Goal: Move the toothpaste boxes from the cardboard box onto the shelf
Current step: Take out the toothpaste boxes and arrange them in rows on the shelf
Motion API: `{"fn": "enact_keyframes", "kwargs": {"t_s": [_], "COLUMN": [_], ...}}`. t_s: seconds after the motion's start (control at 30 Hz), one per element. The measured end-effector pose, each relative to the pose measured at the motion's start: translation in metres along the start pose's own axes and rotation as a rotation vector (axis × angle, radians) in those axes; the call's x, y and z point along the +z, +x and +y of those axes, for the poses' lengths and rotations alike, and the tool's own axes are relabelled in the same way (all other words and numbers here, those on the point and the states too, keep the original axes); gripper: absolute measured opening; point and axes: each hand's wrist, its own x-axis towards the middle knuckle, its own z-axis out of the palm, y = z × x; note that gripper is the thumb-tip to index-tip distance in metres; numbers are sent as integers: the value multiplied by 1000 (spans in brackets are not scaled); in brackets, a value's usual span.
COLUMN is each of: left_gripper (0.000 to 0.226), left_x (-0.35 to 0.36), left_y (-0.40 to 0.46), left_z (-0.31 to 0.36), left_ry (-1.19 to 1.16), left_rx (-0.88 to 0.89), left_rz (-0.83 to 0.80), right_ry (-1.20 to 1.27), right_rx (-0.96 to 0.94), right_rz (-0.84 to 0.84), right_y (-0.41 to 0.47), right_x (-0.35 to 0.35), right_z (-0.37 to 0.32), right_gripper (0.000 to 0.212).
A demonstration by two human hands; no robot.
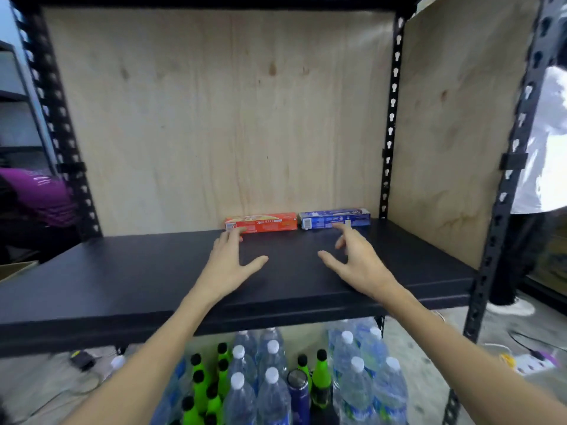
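A red toothpaste box [264, 222] and a blue toothpaste box [334, 219] lie end to end at the back of the black shelf [122, 280], against the plywood back panel. My left hand [230, 261] is open, palm down over the shelf, its fingertips touching the red box's near left end. My right hand [356, 259] is open just above the shelf, fingers spread, fingertips at the blue box's front edge. Neither hand holds anything. A corner of a cardboard box [15, 269] shows at the far left edge.
Black slotted uprights [391, 118] frame the bay, with a plywood side panel [454, 133] on the right. Below the shelf stand several clear water bottles [270, 378] and green bottles [202, 391]. A person in white [549, 142] stands right; a purple garment [40, 194] shows left.
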Motion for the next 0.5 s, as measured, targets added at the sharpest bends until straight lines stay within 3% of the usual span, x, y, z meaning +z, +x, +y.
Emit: {"fn": "enact_keyframes", "kwargs": {"t_s": [0.2, 0.33, 0.5], "left_gripper": [56, 59, 56], "left_x": [-4, 11, 46], "left_y": [-119, -204, -300], "left_z": [33, 34, -14], "left_ry": [-21, -151, -151], "left_rx": [46, 57, -145], "left_rz": [129, 173, 84], "right_ry": [202, 237, 296], "right_rx": [7, 71, 223], "right_rz": [205, 152, 50], "right_y": [-104, -180, -276], "right_x": [8, 39, 86], "right_z": [-60, -81, -84], "right_gripper": [53, 58, 63]}}
